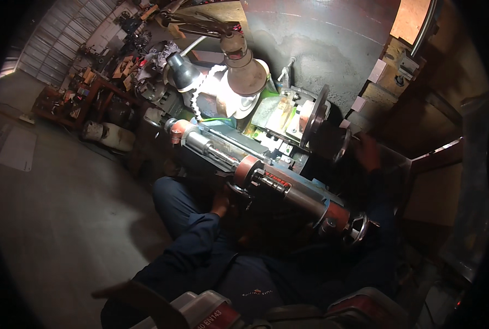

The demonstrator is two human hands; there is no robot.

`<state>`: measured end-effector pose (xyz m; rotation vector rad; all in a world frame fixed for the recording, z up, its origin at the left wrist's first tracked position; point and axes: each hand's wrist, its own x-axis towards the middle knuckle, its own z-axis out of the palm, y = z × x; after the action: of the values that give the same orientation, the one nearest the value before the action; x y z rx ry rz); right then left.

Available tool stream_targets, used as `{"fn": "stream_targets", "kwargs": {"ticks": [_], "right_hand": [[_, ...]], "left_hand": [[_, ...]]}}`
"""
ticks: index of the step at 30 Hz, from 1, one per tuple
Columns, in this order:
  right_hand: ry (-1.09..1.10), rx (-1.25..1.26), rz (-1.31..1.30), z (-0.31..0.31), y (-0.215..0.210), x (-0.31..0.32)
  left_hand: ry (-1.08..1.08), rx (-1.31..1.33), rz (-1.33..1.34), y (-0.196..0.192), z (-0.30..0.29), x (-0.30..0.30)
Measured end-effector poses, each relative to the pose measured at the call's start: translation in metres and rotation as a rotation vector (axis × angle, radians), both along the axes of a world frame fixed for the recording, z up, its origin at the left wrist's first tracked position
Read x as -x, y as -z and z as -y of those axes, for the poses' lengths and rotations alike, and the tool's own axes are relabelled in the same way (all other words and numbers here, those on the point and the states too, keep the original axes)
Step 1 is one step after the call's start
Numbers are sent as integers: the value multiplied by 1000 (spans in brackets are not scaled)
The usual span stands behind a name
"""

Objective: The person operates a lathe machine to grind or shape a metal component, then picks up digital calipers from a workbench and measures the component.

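Head view: small chrome handwheel (240,190) sits on near side of the machine (304,183), just below the red-brown collar (248,170); dark handwheel w/ shiny rim (347,141) sits on far R side.
L hand (221,204): at the small wheel's L edge, maybe touching; deep shadow.
L grip: can't tell if fingers are spread or pinching the rim.
R hand (369,153): just R of the dark wheel, arm reaching round the machine's end.
R grip: can't tell either, too dim.
Wheel work: looks like both wheels are being worked or abt to be; best turned slow & even, one at a time, so each movement can be read.
Sleeves: dark blue, loose; R one passes nr the big chrome handwheel (359,227), so best held clear of its spokes.
Shaft: silver shaft (200,142) lies L of collar, in line w/ it; worth watching while turning.
Disc: big dark disc (316,112) stands upright nr the dark wheel; fingers best well off its edge.
Lamp: black lamp (183,74) lights the middle; wheels get little of it, so tilting it nearer wd prob help.
Hose: white jointed hose (195,98) hangs beside lamp.
Backdrop: grey panel (321,49) behind; cluttered bench (63,107) far L.
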<state>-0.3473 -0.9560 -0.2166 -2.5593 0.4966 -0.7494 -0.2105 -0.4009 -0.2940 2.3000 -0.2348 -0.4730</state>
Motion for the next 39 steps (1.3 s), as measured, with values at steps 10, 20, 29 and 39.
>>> {"fn": "stream_targets", "kwargs": {"ticks": [10, 20, 29, 39], "right_hand": [[74, -149, -171, 8, -47, 6], [-135, -409, -371, 4, -81, 1], [-82, -277, -381, 27, -60, 14], [-94, -1170, -807, 11, -74, 38]], "left_hand": [[-133, 155, -142, 13, 36, -8], [296, -164, -67, 59, -11, -20], [372, -394, -274, 16, 52, -1], [553, -456, 68, 79, 30, -10]]}}
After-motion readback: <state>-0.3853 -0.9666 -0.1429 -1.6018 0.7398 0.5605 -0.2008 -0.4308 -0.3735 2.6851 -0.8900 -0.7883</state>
